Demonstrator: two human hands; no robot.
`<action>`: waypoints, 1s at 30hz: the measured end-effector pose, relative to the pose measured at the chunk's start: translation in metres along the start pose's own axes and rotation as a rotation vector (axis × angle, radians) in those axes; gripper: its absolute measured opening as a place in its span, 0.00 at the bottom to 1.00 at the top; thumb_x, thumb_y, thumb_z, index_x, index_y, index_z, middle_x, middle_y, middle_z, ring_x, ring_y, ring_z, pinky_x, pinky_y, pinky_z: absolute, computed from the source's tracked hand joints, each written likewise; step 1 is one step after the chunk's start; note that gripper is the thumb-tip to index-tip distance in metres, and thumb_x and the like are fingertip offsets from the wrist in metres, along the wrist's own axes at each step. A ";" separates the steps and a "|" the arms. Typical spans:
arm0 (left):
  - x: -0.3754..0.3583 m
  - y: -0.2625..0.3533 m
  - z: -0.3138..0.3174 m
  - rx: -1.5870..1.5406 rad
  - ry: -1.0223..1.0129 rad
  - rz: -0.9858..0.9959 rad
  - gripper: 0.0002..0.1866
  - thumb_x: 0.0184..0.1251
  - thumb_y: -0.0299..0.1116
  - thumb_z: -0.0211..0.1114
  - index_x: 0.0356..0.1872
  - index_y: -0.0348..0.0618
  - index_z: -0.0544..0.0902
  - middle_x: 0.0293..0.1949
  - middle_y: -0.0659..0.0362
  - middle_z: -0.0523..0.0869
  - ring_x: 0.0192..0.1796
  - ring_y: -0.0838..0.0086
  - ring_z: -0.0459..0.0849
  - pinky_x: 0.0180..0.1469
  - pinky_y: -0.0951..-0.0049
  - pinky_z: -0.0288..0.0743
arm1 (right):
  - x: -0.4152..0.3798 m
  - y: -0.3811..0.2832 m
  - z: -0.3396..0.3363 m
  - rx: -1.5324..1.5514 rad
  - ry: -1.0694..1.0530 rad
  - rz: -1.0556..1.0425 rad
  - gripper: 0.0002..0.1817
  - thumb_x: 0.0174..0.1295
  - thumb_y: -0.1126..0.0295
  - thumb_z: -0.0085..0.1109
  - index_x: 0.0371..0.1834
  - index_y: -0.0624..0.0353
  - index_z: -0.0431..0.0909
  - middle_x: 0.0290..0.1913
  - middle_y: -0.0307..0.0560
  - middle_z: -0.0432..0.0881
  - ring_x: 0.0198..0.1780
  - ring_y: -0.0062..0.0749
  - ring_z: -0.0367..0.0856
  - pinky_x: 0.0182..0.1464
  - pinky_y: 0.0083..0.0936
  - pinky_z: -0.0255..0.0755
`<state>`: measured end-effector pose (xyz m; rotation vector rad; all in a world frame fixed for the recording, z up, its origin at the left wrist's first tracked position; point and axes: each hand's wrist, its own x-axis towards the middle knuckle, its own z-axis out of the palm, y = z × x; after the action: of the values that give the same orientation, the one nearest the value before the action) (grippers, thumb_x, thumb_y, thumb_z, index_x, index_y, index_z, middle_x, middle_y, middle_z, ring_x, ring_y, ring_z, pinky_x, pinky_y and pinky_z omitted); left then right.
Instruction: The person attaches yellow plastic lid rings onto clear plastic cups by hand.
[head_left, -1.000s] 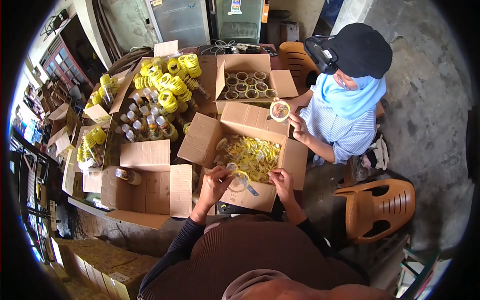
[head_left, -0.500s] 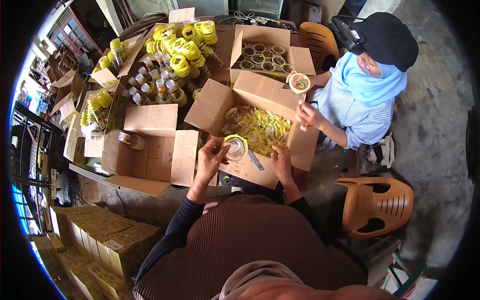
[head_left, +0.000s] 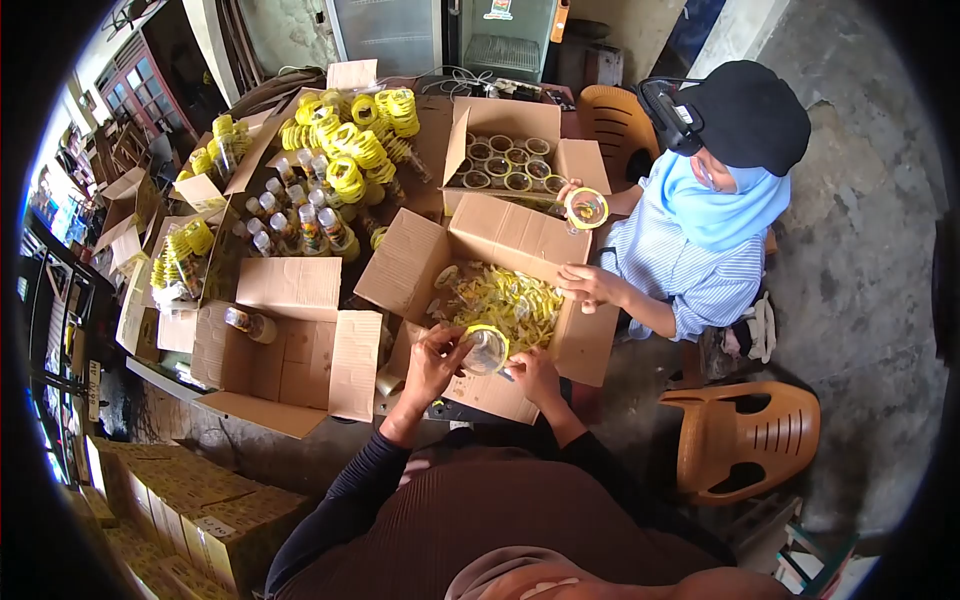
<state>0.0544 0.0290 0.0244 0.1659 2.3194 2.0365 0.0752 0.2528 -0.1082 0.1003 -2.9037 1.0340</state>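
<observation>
My left hand [head_left: 440, 362] is closed on the side of a clear round plastic cup [head_left: 484, 352] with a yellow rim, its open mouth facing up. Close to the cup's lower right edge, my right hand [head_left: 536, 376] is closed, with a thin grey-blue blade [head_left: 507, 373] showing at its fingertips. Both hands are over the near side of an open cardboard box [head_left: 406, 268]. Inside that box is a heap of yellow and clear plastic strips [head_left: 520, 300].
A co-worker [head_left: 690, 240] at the right holds another yellow-rimmed cup [head_left: 587, 209]. Behind is a box of dark-filled cups [head_left: 505, 160]. Bottles [head_left: 305, 225] and yellow ring stacks [head_left: 345, 150] crowd the left. A carton [head_left: 300, 360] holds one bottle. An orange chair [head_left: 750, 440] stands right.
My right hand has moved left to the cup and taken hold of the blade. The co-worker's lower hand has come onto the box edge. The camera view has shifted.
</observation>
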 end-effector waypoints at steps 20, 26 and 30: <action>0.013 -0.013 0.024 0.063 0.106 -0.020 0.13 0.62 0.28 0.70 0.44 0.29 0.83 0.28 0.58 0.80 0.23 0.78 0.82 0.22 0.76 0.77 | 0.016 0.028 -0.013 0.252 -0.003 0.189 0.07 0.61 0.69 0.61 0.37 0.62 0.82 0.36 0.55 0.82 0.38 0.46 0.83 0.42 0.38 0.75; 0.030 -0.007 0.037 0.069 0.131 0.021 0.12 0.62 0.28 0.71 0.43 0.31 0.83 0.29 0.58 0.79 0.24 0.80 0.79 0.22 0.78 0.75 | 0.017 0.042 -0.031 0.427 -0.007 0.268 0.08 0.67 0.70 0.58 0.43 0.63 0.79 0.32 0.51 0.83 0.34 0.34 0.83 0.38 0.30 0.75; 0.041 -0.013 0.042 0.134 0.141 0.079 0.11 0.62 0.28 0.70 0.42 0.32 0.84 0.30 0.57 0.82 0.26 0.79 0.80 0.27 0.77 0.76 | 0.016 0.043 -0.043 0.528 -0.017 0.283 0.08 0.67 0.70 0.59 0.42 0.64 0.79 0.32 0.48 0.83 0.34 0.29 0.81 0.37 0.27 0.75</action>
<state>0.0175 0.0731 0.0071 0.1250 2.5752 1.9877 0.0568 0.3122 -0.1005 -0.2885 -2.6260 1.8286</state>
